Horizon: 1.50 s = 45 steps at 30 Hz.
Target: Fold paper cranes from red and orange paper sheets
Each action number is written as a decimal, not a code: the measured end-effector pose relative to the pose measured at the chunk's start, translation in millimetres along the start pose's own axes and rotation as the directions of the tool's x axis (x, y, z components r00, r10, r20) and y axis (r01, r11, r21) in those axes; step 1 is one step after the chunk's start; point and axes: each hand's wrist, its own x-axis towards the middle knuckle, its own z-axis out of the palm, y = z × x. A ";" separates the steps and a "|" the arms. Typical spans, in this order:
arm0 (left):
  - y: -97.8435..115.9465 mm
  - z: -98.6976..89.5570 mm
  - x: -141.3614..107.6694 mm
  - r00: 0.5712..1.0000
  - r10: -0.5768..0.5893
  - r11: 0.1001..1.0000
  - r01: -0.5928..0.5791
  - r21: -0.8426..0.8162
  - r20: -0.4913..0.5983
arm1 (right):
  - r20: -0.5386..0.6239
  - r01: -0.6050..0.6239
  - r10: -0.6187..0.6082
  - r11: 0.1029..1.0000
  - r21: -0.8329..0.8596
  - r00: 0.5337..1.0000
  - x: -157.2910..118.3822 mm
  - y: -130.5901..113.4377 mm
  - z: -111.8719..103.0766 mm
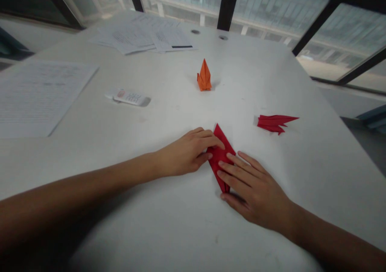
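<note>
Since both hands are on it, you only get a partial look at the red folded paper (216, 154), but it's basically a long, skinny diamond, pointy at the far end and narrowing again toward the near one. Color's a solid, deep red, edges look pretty straight, and down by the near tip you can make out a few folded layers. It's sitting flat on the white table (169, 219), right in front of the person. The left hand (197, 149) is half curled, forefinger across the top and thumb at the left edge; can't tell if it's actually pinching. The right hand (256, 187) is spread out, fingertips laid on the paper, thumb down by the near tip. Farther back stands a little orange folded figure (204, 77), and off to the right there's a red folded figure (274, 123) with spiky points, lying apart from the hands.
</note>
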 end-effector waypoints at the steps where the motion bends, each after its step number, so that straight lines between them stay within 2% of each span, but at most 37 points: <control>1: -0.3 -0.2 0.5 1.000 -0.008 1.000 0.008 -0.006 -0.013 | 0.000 -0.005 0.005 1.000 0.001 1.000 0.1 -0.1 0.0; 4: -3.4 0.1 1.9 1.000 -0.007 1.000 0.007 0.001 -0.024 | 0.013 -0.045 0.045 0.999 -0.009 0.999 0.5 -0.8 -0.5; 10: -9.8 -2.7 2.4 0.996 0.092 0.993 -0.093 0.071 0.015 | 0.062 -0.083 0.084 0.996 -0.017 0.995 0.5 -0.4 -2.1; 14: -14.5 -9.9 1.2 0.976 0.205 0.969 -0.213 0.128 0.073 | 0.073 -0.059 0.059 0.998 -0.014 0.996 -0.5 2.6 -1.9; 18: -21.7 -16.4 -0.4 0.949 0.294 0.946 -0.306 0.107 0.117 | 0.070 -0.058 0.059 0.998 -0.009 0.996 -1.0 4.0 -1.4; 25: -28.0 -14.5 -4.3 0.970 0.242 0.970 -0.242 -0.006 0.017 | 0.046 -0.045 0.045 0.999 0.019 0.998 -1.9 4.7 -2.3; 29: -27.4 -9.9 -4.6 0.973 0.232 0.972 -0.232 0.046 0.008 | -0.038 -0.018 0.020 0.999 0.038 0.999 -2.0 6.7 -3.8; 34: -26.3 -5.2 -3.4 0.975 0.223 0.970 -0.222 0.102 -0.002 | -0.152 -0.066 0.077 0.995 0.071 0.985 -2.7 10.4 -4.2; 40: -26.9 -3.2 -5.1 0.983 0.176 0.973 -0.166 0.160 -0.047 | -0.095 -0.028 0.033 0.998 0.056 0.995 0.7 9.0 -4.7; 45: -27.1 -3.2 -3.2 0.966 0.259 0.942 -0.252 0.221 -0.002 | -0.084 -0.062 0.067 0.996 0.060 0.994 1.6 7.2 -3.9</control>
